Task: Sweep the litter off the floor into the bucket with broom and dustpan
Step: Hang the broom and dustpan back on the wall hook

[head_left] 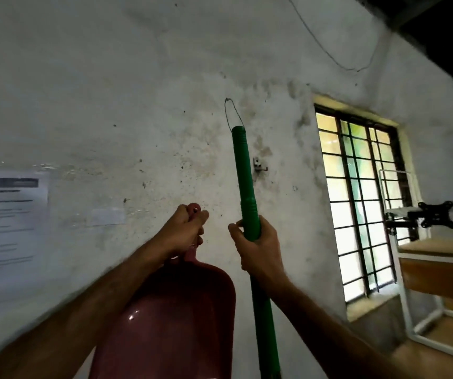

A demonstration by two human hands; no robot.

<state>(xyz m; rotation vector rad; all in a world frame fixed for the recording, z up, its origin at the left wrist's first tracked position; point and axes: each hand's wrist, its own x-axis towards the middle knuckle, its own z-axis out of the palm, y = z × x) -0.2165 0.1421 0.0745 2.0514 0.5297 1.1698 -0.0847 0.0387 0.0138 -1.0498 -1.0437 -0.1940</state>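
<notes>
My left hand [184, 231] grips the handle of a dark red plastic dustpan [176, 318], which hangs pan-down in front of the wall. My right hand [255, 247] is wrapped round the green broom handle [244, 173], held upright. A thin wire loop [232, 113] sticks out of the handle's top end. The broom's head is below the frame. Neither litter, floor nor bucket is in view.
A stained white wall [137, 91] fills the view, with a small metal hook [259, 165] just right of the broom handle. A printed sheet [6, 220] is stuck at the left. A barred window [362, 203] and a white-framed wooden shelf unit [438, 283] stand at the right.
</notes>
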